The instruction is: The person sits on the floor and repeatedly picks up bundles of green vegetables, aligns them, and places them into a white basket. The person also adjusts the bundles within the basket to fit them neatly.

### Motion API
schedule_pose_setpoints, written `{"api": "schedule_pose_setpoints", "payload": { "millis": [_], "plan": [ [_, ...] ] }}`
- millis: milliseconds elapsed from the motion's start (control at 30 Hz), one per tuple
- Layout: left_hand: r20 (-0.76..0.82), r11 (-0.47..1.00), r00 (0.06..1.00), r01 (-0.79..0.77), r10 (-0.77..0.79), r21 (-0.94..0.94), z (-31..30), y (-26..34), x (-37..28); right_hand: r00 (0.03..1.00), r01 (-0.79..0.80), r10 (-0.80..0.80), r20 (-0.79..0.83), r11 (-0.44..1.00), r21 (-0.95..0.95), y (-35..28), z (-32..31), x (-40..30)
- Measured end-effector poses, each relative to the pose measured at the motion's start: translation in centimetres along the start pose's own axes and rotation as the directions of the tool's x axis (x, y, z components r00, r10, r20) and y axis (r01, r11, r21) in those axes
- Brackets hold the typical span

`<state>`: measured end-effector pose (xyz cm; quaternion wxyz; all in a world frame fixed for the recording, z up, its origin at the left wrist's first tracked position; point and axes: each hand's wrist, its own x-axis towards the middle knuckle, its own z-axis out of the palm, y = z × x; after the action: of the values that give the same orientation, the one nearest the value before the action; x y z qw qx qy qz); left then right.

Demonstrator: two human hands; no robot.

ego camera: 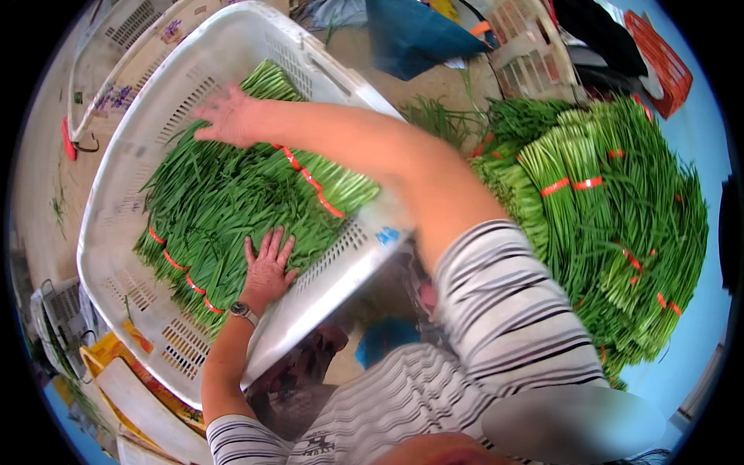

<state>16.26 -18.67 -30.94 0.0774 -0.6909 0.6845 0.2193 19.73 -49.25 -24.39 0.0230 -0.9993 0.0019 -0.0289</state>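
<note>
A large white plastic crate [325,290] with slotted walls stands tilted before me. Inside lie bundles of garlic chives [215,197], leaves toward the middle, bound with orange-red tape at the stem ends on two sides. A separate stem end [270,81] shows at the far wall. My left hand [269,264], wearing a wristwatch [243,312], rests flat on the leaves near the crate's near side. Reaching across the crate, my right hand [229,119] is blurred, fingers spread, just over the leaves at the far side; nothing shows in its grasp, and whether it touches them is unclear.
More tape-bound green bundles [604,215] are heaped at right on a blue surface [691,325]. A red basket [660,64] and a pale crate [529,46] stand beyond. Left of me are a yellow crate [107,360] and another white crate [110,52].
</note>
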Motion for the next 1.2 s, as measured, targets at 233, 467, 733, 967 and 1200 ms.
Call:
{"api": "schedule_pose_setpoints", "payload": {
  "millis": [233, 467, 733, 967, 1200],
  "plan": [
    [-0.007, 0.992, 0.999, -0.046, 0.045, -0.117, -12.6, 3.6, -3.5, 0.718, -0.131, 0.427, -0.55, 0.859, 0.495, 3.5, -16.6, -25.5],
    [-0.234, 0.966, 0.968, 0.024, -0.086, -0.259, -13.9, 12.5, -5.8, 0.2, -0.853, 0.97, 0.138, 0.103, 0.511, -1.9, -2.3, -45.8],
    [-0.285, 0.975, 0.942, 0.13, -0.179, -0.183, -12.9, 13.1, -5.8, -0.103, -0.995, 0.915, 0.39, -0.091, -0.049, -9.0, 14.5, -49.0],
    [-0.33, 0.982, 0.929, 0.134, -0.171, -0.133, -12.9, 12.9, -5.8, -0.137, -0.989, 0.884, 0.448, -0.1, -0.106, -8.4, 12.6, -47.7],
    [-0.217, 0.96, 0.945, 0.204, -0.245, -0.194, -14.0, 13.3, -6.0, 0.468, 0.02, 0.504, 0.726, -0.827, 0.561, -6.4, 3.6, -45.0]
  ]
}}
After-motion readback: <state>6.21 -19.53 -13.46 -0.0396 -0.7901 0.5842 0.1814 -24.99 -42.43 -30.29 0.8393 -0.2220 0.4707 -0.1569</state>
